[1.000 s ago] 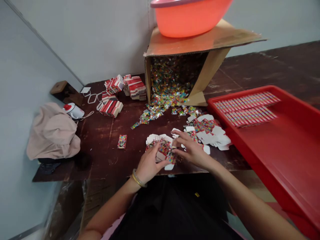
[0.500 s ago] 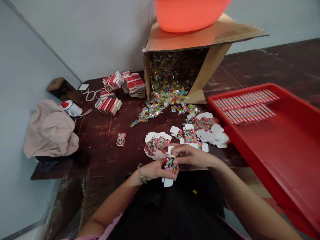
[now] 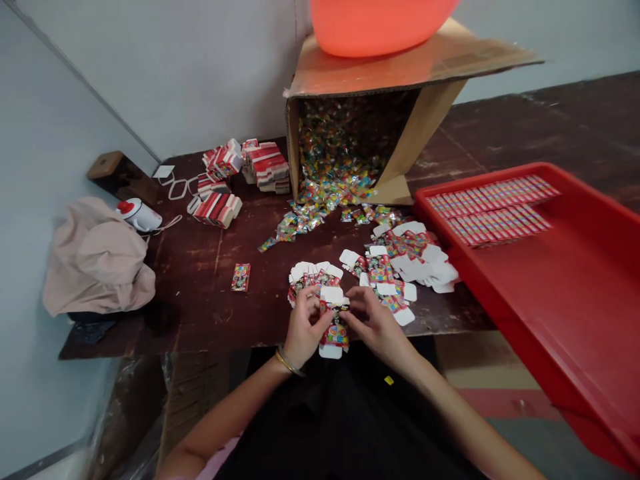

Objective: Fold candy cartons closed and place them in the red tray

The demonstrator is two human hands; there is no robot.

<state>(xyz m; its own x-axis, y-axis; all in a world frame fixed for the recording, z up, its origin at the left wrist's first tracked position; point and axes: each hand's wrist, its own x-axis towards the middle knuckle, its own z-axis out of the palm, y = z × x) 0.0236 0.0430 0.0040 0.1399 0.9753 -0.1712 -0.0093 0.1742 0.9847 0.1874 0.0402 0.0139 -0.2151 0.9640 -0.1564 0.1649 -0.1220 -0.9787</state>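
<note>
My left hand and my right hand both grip one small printed carton blank, held upright between them at the near edge of the dark wooden table. Just beyond my fingers lies a fanned stack of flat blanks. A larger loose heap of flat blanks lies to the right of it. One closed small carton lies alone on the table to the left.
A cardboard box on its side spills wrapped candies; an orange basin sits on it. A red tray at right holds rows of filled cartons. Red-striped carton bundles, a beige cloth and a white-red device lie left.
Both hands lifted one blank off the stack and drew it toward my body. It is now turned upright between my fingers.
</note>
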